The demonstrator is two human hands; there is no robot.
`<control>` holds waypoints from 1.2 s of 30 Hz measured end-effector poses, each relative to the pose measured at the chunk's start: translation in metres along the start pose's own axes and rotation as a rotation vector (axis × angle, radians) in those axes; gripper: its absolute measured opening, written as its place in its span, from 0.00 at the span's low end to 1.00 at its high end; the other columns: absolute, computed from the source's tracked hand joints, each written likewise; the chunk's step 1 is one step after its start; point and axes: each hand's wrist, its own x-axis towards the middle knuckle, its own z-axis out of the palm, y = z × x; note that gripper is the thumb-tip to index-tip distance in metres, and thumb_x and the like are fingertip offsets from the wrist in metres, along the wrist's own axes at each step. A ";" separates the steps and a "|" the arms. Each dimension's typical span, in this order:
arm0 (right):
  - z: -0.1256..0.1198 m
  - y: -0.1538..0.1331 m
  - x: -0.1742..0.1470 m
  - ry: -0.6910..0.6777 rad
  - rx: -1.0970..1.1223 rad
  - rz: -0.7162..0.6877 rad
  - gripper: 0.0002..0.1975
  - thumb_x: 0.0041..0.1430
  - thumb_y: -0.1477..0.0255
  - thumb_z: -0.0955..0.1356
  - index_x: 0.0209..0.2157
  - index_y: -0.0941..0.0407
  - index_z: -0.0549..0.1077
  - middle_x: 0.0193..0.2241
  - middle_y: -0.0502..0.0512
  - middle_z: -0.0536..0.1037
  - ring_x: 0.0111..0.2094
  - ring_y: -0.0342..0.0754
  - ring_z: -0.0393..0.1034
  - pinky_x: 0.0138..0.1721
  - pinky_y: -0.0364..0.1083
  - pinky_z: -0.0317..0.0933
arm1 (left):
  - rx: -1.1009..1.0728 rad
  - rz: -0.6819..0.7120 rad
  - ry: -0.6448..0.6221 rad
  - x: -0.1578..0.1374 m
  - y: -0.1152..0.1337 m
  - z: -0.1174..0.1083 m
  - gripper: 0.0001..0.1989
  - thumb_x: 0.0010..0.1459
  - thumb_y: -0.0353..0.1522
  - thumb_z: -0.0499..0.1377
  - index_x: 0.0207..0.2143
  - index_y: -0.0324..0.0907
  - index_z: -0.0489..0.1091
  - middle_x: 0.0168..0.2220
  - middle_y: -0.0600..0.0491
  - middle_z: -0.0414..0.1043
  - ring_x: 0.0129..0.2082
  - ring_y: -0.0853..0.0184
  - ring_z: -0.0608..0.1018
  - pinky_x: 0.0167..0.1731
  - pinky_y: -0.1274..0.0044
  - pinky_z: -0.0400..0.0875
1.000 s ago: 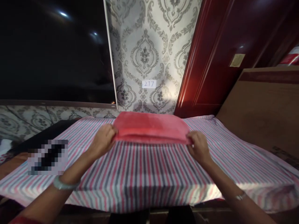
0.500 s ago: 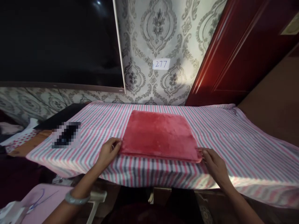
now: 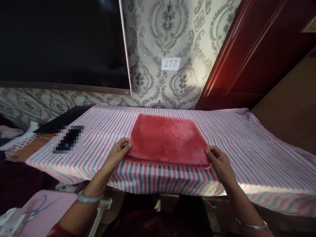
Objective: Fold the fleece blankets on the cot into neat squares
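A red plush cloth [image 3: 168, 138], folded into a flat layered rectangle, lies near the front edge of the table. My left hand [image 3: 120, 149] pinches its upper layer at the left side, close to the front corner. At the right front corner my right hand [image 3: 218, 161] pinches the same layer between thumb and fingers. The front edge of that layer is slightly raised, and a lower layer shows beneath it.
A pink, white and grey striped cover [image 3: 247, 154] drapes over the table. On its left lies a pixelated dark object [image 3: 67, 140]. Behind are a large TV [image 3: 64, 42] and a wall with a "277" label [image 3: 171, 64]. A pink stool [image 3: 46, 204] stands at lower left.
Both hands have moved slightly up and away from me, lifting the front edge of the cloth's upper layer. The right hand's grip now sits on the corner itself. The view has shifted slightly.
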 end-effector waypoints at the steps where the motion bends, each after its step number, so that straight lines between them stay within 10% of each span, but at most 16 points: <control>1: 0.001 -0.002 -0.001 -0.024 0.031 0.023 0.21 0.48 0.49 0.70 0.30 0.53 0.71 0.24 0.49 0.72 0.27 0.47 0.65 0.30 0.44 0.61 | -0.073 -0.065 -0.033 0.001 0.000 0.001 0.23 0.47 0.51 0.65 0.37 0.45 0.69 0.29 0.55 0.75 0.31 0.65 0.77 0.36 0.74 0.72; 7: 0.004 0.003 0.004 -0.097 0.041 0.104 0.25 0.49 0.44 0.67 0.23 0.53 0.68 0.24 0.54 0.74 0.30 0.51 0.66 0.34 0.47 0.63 | -0.069 -0.135 -0.067 0.010 -0.004 0.013 0.32 0.44 0.60 0.63 0.38 0.42 0.73 0.38 0.46 0.81 0.42 0.54 0.80 0.47 0.66 0.74; 13: 0.008 0.031 0.006 0.173 -0.216 -0.085 0.26 0.52 0.43 0.63 0.20 0.52 0.62 0.18 0.47 0.62 0.24 0.46 0.58 0.28 0.45 0.53 | 0.201 0.058 0.286 0.017 -0.028 0.023 0.32 0.46 0.62 0.59 0.35 0.43 0.72 0.36 0.47 0.80 0.41 0.53 0.79 0.46 0.65 0.73; 20: -0.005 0.028 0.022 -0.030 -0.188 -0.009 0.25 0.54 0.46 0.63 0.25 0.55 0.69 0.24 0.51 0.72 0.30 0.49 0.65 0.32 0.45 0.60 | -0.094 -0.162 0.093 0.034 -0.020 0.009 0.29 0.51 0.57 0.60 0.39 0.42 0.78 0.37 0.46 0.82 0.43 0.53 0.82 0.42 0.68 0.77; 27: 0.012 0.000 0.097 -0.073 -0.391 0.115 0.26 0.61 0.52 0.60 0.28 0.58 0.76 0.23 0.55 0.76 0.29 0.49 0.69 0.30 0.44 0.60 | -0.290 -0.431 -0.087 0.105 0.016 0.010 0.04 0.47 0.27 0.61 0.28 0.37 0.76 0.27 0.46 0.80 0.29 0.59 0.82 0.33 0.72 0.78; 36: 0.053 -0.026 0.162 -0.061 -0.596 0.182 0.20 0.64 0.64 0.63 0.32 0.64 0.80 0.32 0.67 0.82 0.33 0.52 0.75 0.30 0.44 0.59 | -0.211 -0.215 0.081 0.136 0.010 0.012 0.08 0.51 0.32 0.64 0.36 0.41 0.78 0.26 0.50 0.79 0.36 0.58 0.82 0.36 0.73 0.77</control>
